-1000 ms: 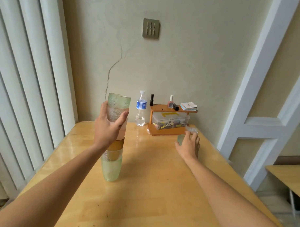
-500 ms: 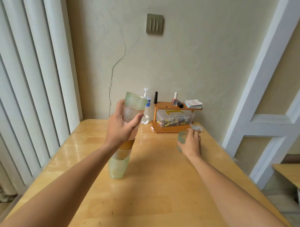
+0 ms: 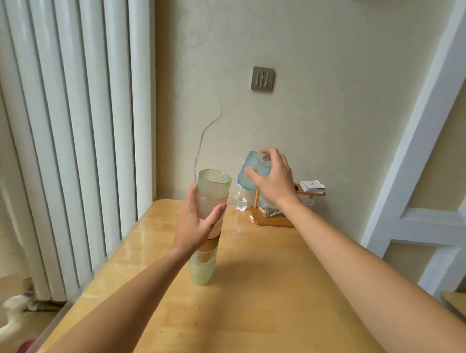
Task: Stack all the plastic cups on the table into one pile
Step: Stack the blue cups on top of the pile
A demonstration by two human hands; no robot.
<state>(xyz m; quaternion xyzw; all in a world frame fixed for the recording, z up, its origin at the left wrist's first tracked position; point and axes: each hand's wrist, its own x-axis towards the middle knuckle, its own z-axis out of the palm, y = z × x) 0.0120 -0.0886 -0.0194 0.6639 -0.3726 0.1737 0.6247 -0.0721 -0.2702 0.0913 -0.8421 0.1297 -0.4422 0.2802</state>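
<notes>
On the wooden table (image 3: pixel 257 294), near its left side, stands one pile of cups (image 3: pixel 206 230), nested upright and leaning a little. Five layers can be counted in it: a pale green cup at the bottom, a clear dimpled one, an amber one, a pink one, and a pale green dimpled cup on top with its rim open to the camera. The left hand (image 3: pixel 195 225) curls around the upper part of the pile, thumb on the near side and fingers on the far side; the grip looks loose, and how firmly it presses cannot be told.

The right hand (image 3: pixel 273 179) is clamped on one more cup, a blue-green cup (image 3: pixel 253 173), thumb on one side of the wall and fingers over the rim. This cup hangs in the air, tilted, up and to the right of the pile's top and apart from it. That makes six cups in all.

Against the wall at the back of the table stand one water bottle (image 3: pixel 240 199), partly hidden behind the blue-green cup, and one small wooden shelf (image 3: pixel 273 219) with a stack of cards (image 3: pixel 312 186) on its upper level. One switch plate (image 3: pixel 262 78) is fixed to the wall above.
</notes>
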